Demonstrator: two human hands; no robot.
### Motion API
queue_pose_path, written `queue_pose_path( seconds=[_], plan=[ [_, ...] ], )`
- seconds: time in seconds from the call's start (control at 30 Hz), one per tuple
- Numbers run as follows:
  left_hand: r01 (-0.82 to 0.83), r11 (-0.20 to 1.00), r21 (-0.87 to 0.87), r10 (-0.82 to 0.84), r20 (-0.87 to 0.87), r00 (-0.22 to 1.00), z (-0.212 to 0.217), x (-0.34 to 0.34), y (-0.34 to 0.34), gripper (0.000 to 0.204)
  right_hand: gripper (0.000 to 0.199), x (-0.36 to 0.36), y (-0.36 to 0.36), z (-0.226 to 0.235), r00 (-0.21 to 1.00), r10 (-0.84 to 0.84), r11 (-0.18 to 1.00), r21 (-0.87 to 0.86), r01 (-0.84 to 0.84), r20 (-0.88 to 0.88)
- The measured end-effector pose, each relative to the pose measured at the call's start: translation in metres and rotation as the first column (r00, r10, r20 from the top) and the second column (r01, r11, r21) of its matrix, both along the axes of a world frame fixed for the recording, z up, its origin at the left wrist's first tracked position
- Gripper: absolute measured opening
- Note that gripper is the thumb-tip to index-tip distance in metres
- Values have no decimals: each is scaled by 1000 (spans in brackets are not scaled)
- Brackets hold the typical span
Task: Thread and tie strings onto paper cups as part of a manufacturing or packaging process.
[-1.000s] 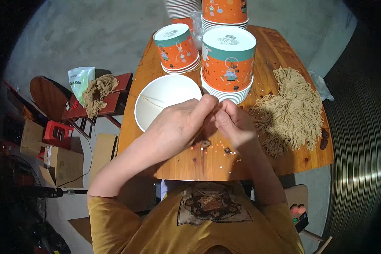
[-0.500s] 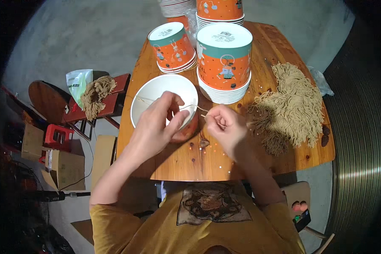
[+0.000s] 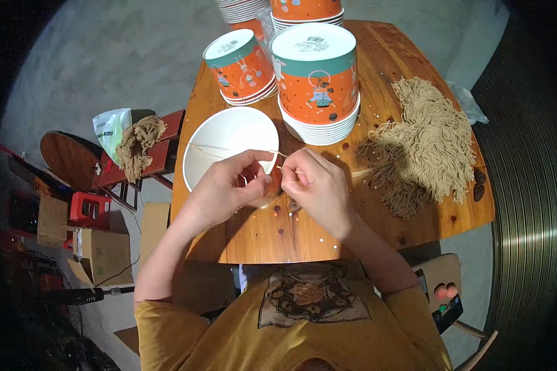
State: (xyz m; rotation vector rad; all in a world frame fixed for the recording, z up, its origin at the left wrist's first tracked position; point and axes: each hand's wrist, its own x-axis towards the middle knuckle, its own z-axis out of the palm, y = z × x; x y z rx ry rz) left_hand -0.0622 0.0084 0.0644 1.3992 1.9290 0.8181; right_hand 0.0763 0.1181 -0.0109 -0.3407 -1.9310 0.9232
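A thin beige cord [image 3: 281,154] runs between my two hands above the table, near the rim of a white paper tub [image 3: 195,133]. My left hand [image 3: 220,191] is curled beside the tub, with the cord across its bent index finger and the thumb close beneath. My right hand [image 3: 319,191] pinches the cord between thumb and fingertips, just to the right of my left hand. A length of the cord also trails over the inside of the tub. To the right lies a large heap of beige cords [image 3: 430,136], with a darker, shaded bunch at its near left side.
Upturned orange and green paper tubs [image 3: 315,80] stand stacked at the back of the wooden table [image 3: 390,55]. Small white specks dot the tabletop. On the left, a red bench [image 3: 161,148] holds more cord and a plastic bag, with cardboard boxes [image 3: 108,253] below.
Both hands have drawn slightly closer together, my right hand shifting left. The cord between them now spans a shorter gap. The whole view has shifted a little.
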Motion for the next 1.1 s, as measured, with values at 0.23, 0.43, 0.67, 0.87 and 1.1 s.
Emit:
queue_pose_path(
  seconds=[0.23,0.43,0.67,0.87,1.1],
  plan=[
    [-14,1000,-27,14,-10,1000,3,2,1,32,12,-2,1,-2,1000,3,1000,14,-3,-16],
    [-12,999,-33,13,10,1000,5,3,0,32,10,-4,0,-2,1000,-12,999,30,12,-9],
    [-50,995,-86,71,265,962,7,-1,5,31,8,-6,-1,0,999,-30,999,46,29,34],
    [108,994,24,-109,53,993,-13,-19,19,12,9,-8,-1,0,997,-67,993,100,63,43],
    [89,994,61,-87,-32,996,-10,-20,16,9,9,0,5,7,990,51,996,59,-59,130]
  ],
)
